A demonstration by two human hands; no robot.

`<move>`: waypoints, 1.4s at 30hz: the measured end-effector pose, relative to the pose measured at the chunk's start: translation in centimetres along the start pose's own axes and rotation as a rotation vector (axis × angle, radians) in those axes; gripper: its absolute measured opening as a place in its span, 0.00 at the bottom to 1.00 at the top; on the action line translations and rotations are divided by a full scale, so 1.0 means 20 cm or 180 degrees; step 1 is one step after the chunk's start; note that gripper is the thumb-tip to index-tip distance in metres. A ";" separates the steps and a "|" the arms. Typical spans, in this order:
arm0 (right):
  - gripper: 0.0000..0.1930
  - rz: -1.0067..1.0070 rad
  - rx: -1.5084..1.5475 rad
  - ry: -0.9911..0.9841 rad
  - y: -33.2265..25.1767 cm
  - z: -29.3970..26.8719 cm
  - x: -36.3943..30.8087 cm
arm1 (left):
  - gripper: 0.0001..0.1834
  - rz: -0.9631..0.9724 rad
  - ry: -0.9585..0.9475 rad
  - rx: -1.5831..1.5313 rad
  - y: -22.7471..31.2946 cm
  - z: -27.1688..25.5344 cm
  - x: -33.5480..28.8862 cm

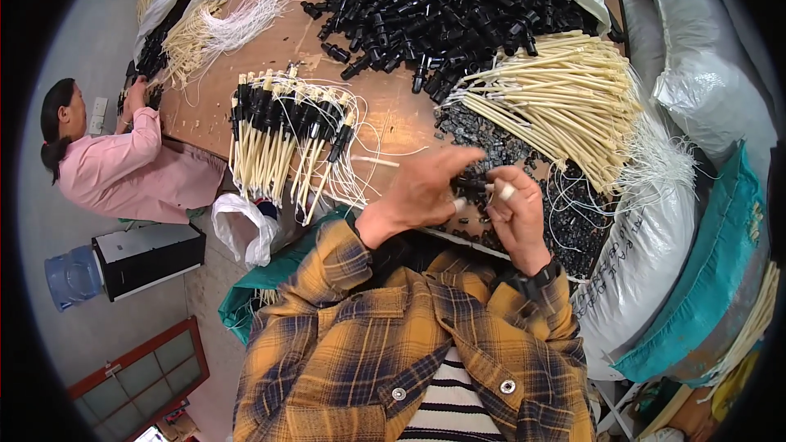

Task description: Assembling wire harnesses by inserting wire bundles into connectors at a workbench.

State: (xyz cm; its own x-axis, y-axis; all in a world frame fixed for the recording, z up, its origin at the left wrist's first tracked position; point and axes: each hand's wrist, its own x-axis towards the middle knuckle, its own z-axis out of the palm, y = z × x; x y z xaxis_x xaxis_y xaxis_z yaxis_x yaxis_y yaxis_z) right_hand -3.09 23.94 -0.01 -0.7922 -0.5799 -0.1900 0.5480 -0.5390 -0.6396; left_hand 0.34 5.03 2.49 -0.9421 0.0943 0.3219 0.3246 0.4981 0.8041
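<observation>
My left hand (417,188) is above the table's near edge, index finger stretched out, the other fingers curled. A cream tube (374,161) sticks out behind it on the left. At its fingertips shows a black plastic fitting (468,185), which seems to be in its grip; the join to the tube is hidden by the hand. My right hand (517,213) is beside the fitting with thumb and index finger pinched together. Whatever is in that pinch is too small to tell. White tape wraps fingers on both hands. Small dark parts (491,141) lie beyond them.
Black fittings (426,12) spill from a white sack at the back. Cream tubes with white wires (565,102) lie right; tubes with black fittings (282,127) lie left. Filled sacks (647,254) crowd the right side. A co-worker in pink (123,160) works at far left.
</observation>
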 end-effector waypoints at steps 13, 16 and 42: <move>0.18 -0.1966 -0.5469 -0.0468 -0.02 0.04 0.00 | 0.14 -0.0633 -0.0394 0.1069 -0.10 0.01 -0.09; 0.11 -0.0315 -0.4238 0.0471 -0.02 0.09 0.02 | 0.12 -0.0290 -0.0310 0.1413 -0.04 0.01 -0.08; 0.06 -0.1145 -0.7022 0.1141 -0.22 -0.24 0.20 | 0.17 -0.1049 0.0164 0.1728 -0.51 -0.15 0.26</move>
State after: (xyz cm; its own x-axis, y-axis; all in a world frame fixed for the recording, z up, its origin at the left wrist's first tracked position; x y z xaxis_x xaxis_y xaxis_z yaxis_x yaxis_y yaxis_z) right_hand -9.93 27.03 -1.59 -0.8970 -0.4105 0.1637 -0.4364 0.8811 -0.1822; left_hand -7.69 -2.15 -2.63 -0.9755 -0.1732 0.1354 -0.0833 0.8612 0.5014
